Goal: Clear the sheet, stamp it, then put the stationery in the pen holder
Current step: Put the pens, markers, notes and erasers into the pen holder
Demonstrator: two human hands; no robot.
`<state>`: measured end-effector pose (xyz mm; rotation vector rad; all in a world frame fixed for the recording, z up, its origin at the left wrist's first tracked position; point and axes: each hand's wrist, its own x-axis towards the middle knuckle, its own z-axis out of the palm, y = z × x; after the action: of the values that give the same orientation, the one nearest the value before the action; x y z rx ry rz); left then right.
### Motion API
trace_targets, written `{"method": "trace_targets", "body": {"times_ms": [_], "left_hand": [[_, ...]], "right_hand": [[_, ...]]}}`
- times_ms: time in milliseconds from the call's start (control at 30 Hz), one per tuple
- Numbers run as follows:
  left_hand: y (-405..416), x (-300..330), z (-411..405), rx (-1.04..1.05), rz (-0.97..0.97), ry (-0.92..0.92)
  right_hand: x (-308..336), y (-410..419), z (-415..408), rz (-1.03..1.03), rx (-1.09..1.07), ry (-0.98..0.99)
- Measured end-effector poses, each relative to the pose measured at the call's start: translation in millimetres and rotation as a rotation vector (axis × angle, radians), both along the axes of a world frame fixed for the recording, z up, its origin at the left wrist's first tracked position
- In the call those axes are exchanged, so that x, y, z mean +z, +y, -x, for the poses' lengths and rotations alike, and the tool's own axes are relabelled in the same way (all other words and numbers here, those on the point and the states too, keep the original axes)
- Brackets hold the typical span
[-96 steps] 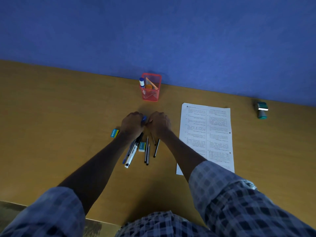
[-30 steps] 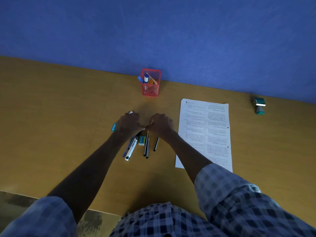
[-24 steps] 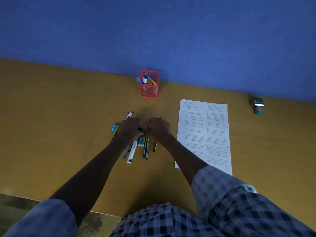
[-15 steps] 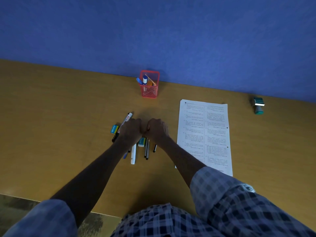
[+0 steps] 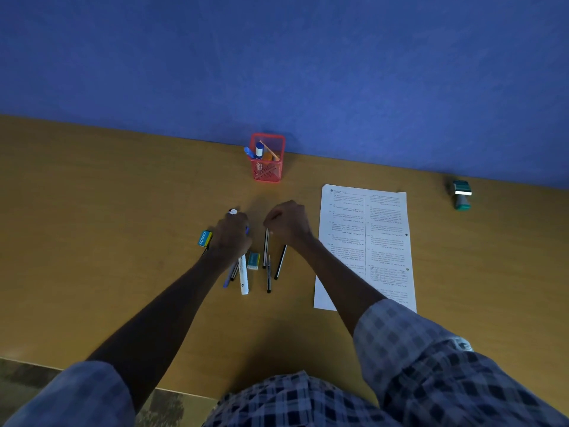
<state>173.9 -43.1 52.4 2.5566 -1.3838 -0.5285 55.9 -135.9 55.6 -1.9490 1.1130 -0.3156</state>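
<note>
My left hand [image 5: 232,234] is closed around a marker whose white tip [image 5: 233,211] sticks out past the knuckles. My right hand [image 5: 288,223] is curled, its fingertips down on the upper end of a black pencil [image 5: 265,249]. Below the hands lie a white pen [image 5: 243,277], a blue pen [image 5: 228,280], a small teal eraser [image 5: 253,261] and two more dark pencils [image 5: 268,277] [image 5: 280,262]. The red mesh pen holder [image 5: 267,174] stands by the wall with a glue stick and pens inside. The printed sheet [image 5: 363,241] lies bare to the right.
A blue and yellow eraser [image 5: 204,238] rests left of my left hand. The teal stamp [image 5: 461,195] lies on its side at the far right near the blue wall. The wooden desk [image 5: 92,226] ends at its near edge by my body.
My hands, pressed together over the pile a moment ago, have parted. The left hand has taken up the marker and tilted it; the right has shifted right onto a pencil.
</note>
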Motion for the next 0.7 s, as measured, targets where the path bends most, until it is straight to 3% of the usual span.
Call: {"method": "trace_targets", "body": {"times_ms": [367,500,700], "left_hand": [[-45.9,110.6,-49.2,0.044,0.824,0.104],[-64.2,145.3,-56.7,0.040,0.991,0.050],[-98.6,172.0,-62.9,-0.015,1.155,0.150]], "right_hand": [[65.5,-65.7,8.3,0.132,-0.234,-0.289],[76.5,-84.9,6.6,0.193,-0.304,-0.369],[89.5,-107.0,-3.0,0.197,-0.365,-0.548]]}}
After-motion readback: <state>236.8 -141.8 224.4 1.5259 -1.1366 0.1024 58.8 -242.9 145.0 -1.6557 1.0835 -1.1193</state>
